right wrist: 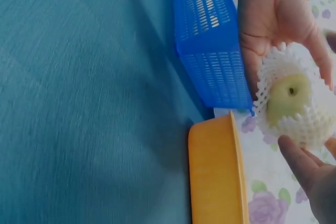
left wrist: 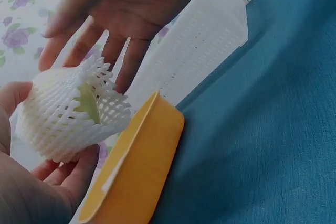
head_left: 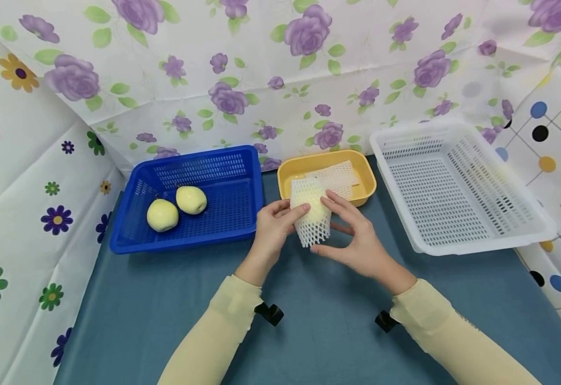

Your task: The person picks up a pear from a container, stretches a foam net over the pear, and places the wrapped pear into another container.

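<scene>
A pale yellow-green apple point(right wrist: 290, 97) sits inside a white foam net sleeve point(head_left: 311, 214), its end showing through the sleeve's opening. My left hand point(head_left: 275, 227) holds the sleeved apple from the left, thumb on the near side and fingers underneath, as the left wrist view shows. On the other side, my right hand point(head_left: 357, 240) has its fingers spread and fairly straight around the sleeve, with the thumb by its lower edge. Just behind the hands stands a yellow tray point(head_left: 368, 193) with flat foam net sleeves point(head_left: 335, 176) in it.
To the left is a blue basket point(head_left: 227, 203) containing two bare apples point(head_left: 162, 215). A white basket point(head_left: 444, 203) stands at the right. Floral cloth point(head_left: 261, 69) hangs behind, above a teal tablecloth point(head_left: 328, 331).
</scene>
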Demonstrator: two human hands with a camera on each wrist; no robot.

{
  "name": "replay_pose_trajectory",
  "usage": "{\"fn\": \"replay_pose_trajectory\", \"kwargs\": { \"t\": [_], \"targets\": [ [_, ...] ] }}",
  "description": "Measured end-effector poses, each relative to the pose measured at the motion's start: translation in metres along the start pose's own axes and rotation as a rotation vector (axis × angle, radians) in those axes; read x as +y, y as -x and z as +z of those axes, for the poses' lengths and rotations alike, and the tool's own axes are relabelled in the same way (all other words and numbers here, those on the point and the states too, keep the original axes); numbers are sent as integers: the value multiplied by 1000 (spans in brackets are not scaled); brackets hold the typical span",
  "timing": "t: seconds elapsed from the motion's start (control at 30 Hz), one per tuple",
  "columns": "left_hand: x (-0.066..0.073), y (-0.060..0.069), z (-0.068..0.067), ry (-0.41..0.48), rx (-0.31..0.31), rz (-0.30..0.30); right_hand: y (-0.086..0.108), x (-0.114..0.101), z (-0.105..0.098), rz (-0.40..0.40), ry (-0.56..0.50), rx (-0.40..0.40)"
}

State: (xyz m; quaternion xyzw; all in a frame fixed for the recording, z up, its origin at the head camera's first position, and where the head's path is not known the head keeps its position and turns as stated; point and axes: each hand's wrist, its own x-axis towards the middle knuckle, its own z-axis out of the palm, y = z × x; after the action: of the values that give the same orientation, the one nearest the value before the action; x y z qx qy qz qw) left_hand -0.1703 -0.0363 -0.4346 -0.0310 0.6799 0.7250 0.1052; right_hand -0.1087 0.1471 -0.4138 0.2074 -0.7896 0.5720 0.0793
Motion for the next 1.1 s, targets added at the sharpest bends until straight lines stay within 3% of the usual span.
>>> {"fn": "replay_pose_trajectory", "kwargs": {
  "t": [0.13, 0.23, 0.37, 0.5, 0.67, 0.83, 1.1],
  "targets": [
    [0, -1, -1, 42, -7, -30, -5, 0, 0, 35, -48, 95],
    [0, -1, 0, 81, -30, -52, -8, 5, 0, 118, -99, 131],
    [0, 0, 1, 127, -71, -49, -11, 10, 0, 227, -213, 85],
    [0, 1, 0, 149, -131, -36, -11, 10, -1, 260, -297, 66],
    [3, 3, 0, 88, -168, -26, -8, 9, 0, 222, -242, 151],
    [3, 3, 1, 83, -189, -15, -4, 6, 4, 115, -124, 234],
    [4, 2, 2, 137, -140, -9, 2, 19, 11, 16, -19, 265]
  ]
}}
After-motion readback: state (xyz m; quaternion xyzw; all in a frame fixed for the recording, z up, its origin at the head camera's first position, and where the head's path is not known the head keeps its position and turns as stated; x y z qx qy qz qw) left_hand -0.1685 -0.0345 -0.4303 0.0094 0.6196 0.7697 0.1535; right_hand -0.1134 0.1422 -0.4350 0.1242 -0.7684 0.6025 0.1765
